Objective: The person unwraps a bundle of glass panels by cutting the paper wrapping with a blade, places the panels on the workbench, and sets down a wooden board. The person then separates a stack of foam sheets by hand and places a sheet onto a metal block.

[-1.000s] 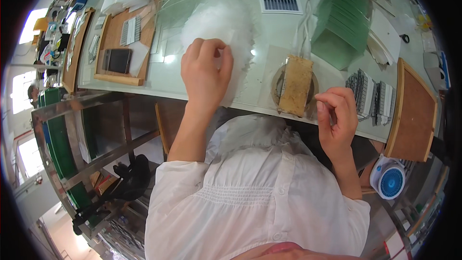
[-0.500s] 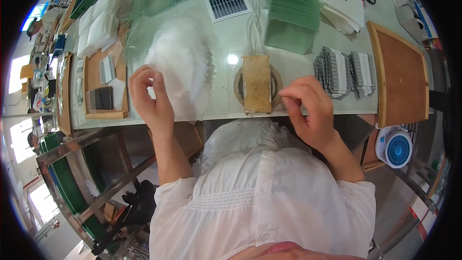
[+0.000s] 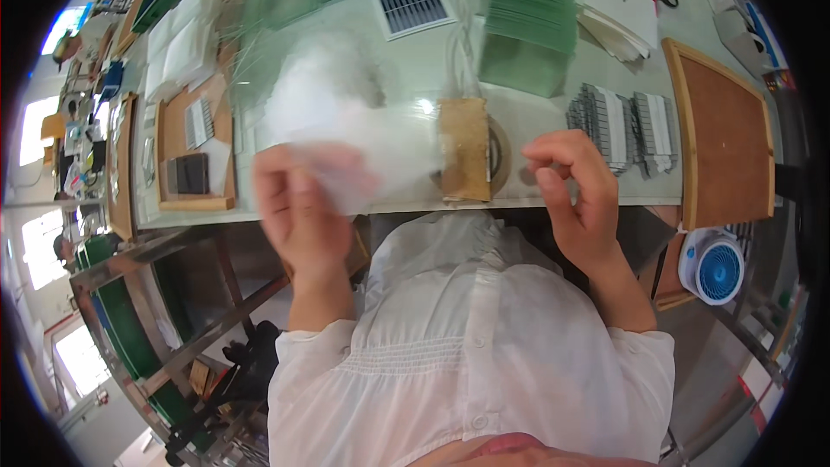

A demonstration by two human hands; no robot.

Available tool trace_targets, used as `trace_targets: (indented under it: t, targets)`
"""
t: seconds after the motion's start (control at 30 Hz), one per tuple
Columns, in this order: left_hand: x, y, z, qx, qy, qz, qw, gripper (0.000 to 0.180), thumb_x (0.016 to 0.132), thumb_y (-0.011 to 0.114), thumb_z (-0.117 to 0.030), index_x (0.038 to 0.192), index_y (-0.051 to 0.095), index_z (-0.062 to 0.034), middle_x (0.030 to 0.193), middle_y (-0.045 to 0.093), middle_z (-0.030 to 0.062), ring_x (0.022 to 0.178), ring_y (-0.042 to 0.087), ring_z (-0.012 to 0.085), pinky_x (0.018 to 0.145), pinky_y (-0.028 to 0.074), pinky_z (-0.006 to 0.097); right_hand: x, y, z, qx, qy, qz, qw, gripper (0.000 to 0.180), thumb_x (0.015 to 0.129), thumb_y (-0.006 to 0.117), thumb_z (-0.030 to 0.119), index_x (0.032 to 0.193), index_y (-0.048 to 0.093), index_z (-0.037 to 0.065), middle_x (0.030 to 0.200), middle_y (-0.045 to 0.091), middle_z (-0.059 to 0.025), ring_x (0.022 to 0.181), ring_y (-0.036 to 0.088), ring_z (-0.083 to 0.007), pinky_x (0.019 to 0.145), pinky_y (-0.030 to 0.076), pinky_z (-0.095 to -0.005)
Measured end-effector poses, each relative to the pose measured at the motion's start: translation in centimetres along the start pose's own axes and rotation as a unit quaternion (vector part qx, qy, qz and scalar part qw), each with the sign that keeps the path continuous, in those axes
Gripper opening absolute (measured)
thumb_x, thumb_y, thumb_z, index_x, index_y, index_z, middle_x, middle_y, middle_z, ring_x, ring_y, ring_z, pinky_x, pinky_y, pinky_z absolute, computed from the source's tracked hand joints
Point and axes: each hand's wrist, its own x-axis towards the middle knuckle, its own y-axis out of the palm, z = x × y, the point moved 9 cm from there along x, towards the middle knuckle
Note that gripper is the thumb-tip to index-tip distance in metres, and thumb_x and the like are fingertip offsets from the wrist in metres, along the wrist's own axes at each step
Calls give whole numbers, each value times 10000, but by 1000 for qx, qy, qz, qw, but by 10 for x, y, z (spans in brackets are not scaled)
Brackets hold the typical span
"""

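My left hand [image 3: 303, 199], smeared by motion, is closed on a thin, see-through white sheet [image 3: 389, 151]. The sheet trails rightward over the table, its far part reaching the left side of a tan, worn rectangular block [image 3: 464, 147]. Behind that hand lies a fluffy pile of the same white sheets [image 3: 320, 78]. The block rests across a brown ring [image 3: 499, 156], mostly hidden beneath it, at the table's front edge. To the block's right hovers my right hand [image 3: 579, 190], empty, fingers curled with the thumb apart from them.
Stacked clear glass panes [image 3: 527, 26] stand behind the block. Bundles of grey-striped strips [image 3: 614, 130] lie right of my right hand, beside a wood-framed brown board [image 3: 722, 134]. A striped panel [image 3: 413, 7] lies farther back. At left is a wooden tray [image 3: 194, 203]; a blue-white fan [image 3: 716, 268] sits below right.
My left hand has moved right and toward me from the pile, drawing a thin white sheet toward the block. My right hand has shifted slightly right, away from the block, its fingers opening a little.
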Motion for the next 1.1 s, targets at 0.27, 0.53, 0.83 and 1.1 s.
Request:
trace_targets:
  t: [0.27,0.53,0.83,1.1]
  targets:
    - [-21,50,63,-70,-193,138,969,156,986,437,-180,1070,395,-55,967,628,137,864,592,137,770,465,250,11,49,-10,343,209,105,910,299,938,539,225,1144,524,9,954,613,-54,775,569,-66,611,440,-178]
    - [-17,26,40,92,74,119,986,597,816,715,-306,1251,390,-59,1135,541,139,973,538,199,857,412,326,28,65,-18,354,226,50,906,117,937,531,120,999,531,20,781,624,-44,619,591,-98,553,478,-213]
    - [-21,-20,13,304,128,-4,944,521,775,682,48,1219,412,6,1005,562,105,805,543,150,711,454,267,49,46,-14,388,156,-41,907,115,947,512,106,1020,551,27,794,623,-53,622,578,-97,533,462,-218]
    - [65,-56,-2,608,160,-27,777,443,741,726,-83,1141,545,-26,1020,577,108,823,547,223,751,449,346,25,36,-32,442,216,-5,871,180,938,531,115,1097,545,33,784,595,-34,598,523,-84,418,374,-214]
